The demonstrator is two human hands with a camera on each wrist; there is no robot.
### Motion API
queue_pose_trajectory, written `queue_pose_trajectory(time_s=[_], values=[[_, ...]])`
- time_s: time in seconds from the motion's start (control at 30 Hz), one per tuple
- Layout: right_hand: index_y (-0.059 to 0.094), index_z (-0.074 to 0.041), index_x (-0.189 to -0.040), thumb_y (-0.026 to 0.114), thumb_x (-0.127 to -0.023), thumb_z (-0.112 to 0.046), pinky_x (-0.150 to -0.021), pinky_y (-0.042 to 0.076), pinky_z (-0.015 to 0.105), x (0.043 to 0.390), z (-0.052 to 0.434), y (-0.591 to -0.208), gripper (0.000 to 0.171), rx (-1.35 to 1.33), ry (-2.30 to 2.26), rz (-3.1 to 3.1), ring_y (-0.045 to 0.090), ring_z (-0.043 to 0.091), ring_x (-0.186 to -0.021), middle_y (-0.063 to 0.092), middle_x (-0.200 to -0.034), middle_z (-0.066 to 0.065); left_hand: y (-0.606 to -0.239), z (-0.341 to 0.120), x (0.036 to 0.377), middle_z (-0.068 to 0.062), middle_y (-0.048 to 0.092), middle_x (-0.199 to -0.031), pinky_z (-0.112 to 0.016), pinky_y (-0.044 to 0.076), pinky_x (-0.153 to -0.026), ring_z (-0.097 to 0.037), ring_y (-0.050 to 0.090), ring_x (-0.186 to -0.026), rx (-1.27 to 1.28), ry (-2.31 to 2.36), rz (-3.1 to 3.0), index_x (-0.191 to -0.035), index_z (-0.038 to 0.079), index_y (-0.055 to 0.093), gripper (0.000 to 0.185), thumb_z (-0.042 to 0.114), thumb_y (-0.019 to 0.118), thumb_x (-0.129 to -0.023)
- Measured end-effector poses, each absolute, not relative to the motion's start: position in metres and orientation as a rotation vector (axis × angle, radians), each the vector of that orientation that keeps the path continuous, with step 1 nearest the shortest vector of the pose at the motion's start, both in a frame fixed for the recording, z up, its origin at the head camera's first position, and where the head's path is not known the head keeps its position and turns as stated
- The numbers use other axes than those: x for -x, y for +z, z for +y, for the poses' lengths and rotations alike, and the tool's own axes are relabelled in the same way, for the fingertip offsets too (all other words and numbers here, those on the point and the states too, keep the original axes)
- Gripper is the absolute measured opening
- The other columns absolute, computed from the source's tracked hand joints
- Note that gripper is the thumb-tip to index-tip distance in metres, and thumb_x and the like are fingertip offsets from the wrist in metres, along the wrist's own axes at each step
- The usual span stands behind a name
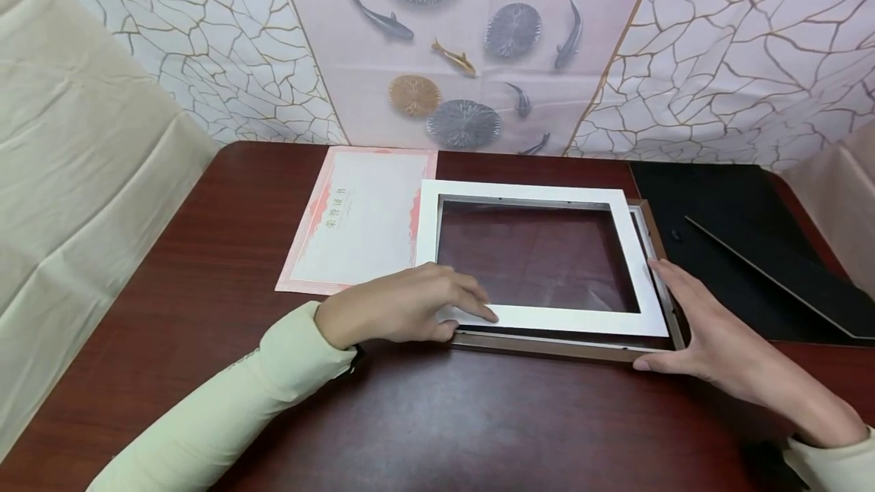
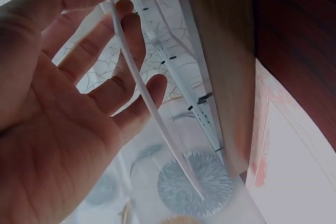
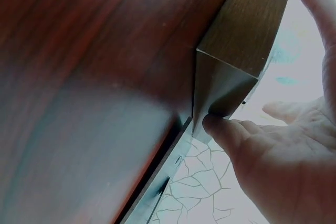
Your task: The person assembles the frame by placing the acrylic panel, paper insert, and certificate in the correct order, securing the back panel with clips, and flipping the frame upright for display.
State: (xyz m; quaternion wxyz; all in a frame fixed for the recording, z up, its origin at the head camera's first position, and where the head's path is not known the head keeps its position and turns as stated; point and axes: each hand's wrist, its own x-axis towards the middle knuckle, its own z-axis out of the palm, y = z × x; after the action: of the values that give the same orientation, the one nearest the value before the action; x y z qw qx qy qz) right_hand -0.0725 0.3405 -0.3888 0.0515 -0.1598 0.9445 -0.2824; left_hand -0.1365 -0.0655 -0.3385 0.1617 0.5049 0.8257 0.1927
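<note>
Both hands point(image 1: 431, 302) point(image 1: 714, 340) near frame edges point(image 1: 547, 348)

Left of the brown wooden picture frame point(image 2: 223, 66), the bare left hand point(image 2: 63, 95) pinches a thin white board point(image 2: 156, 116), seen edge-on, between thumb and fingers. Small black tabs point(image 2: 205, 99) dot the frame's inner side. Right of the frame are a glossy red-brown wooden tabletop point(image 2: 296, 40) and, lower, a white paper sheet with pink border point(image 2: 294, 161).

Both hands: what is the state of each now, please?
Left hand: closed, pinching the edge of the white rectangular mat.
Right hand: holding the brown wooden rectangular frame at a corner.
</note>
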Motion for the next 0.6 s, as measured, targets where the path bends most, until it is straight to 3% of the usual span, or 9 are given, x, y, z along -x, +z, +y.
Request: queue_pose_trajectory(time_s=[0.33,0.6], values=[[0.010,-0.006,-0.168,0.099,-0.069,-0.021,-0.097,0.003,-0.006,0.073,0.341,-0.388,0.133,0.511,-0.868,2.872,0.024,0.054,-0.145,0.017,-0.166,0.035,-0.342,-0.052,0.139,0.002,0.067,-0.142,-0.036,0.049,-0.109,-0.020,0.064,-0.128,-1.366,0.506,2.315,-0.136,0.024,0.072,0.054,-0.003,0.068,-0.089],[0.016,-0.002,-0.166,0.100,-0.066,-0.020,-0.095,0.006,-0.008,0.074,0.342,-0.391,0.131,0.571,-0.854,2.918,0.030,0.050,-0.138,0.024,-0.161,0.036,-0.346,-0.045,0.143,0.002,0.067,-0.141,-0.029,0.051,-0.102,-0.017,0.065,-0.127,-1.313,0.538,2.261,-0.134,0.023,0.074,0.054,-0.005,0.068,-0.089]])
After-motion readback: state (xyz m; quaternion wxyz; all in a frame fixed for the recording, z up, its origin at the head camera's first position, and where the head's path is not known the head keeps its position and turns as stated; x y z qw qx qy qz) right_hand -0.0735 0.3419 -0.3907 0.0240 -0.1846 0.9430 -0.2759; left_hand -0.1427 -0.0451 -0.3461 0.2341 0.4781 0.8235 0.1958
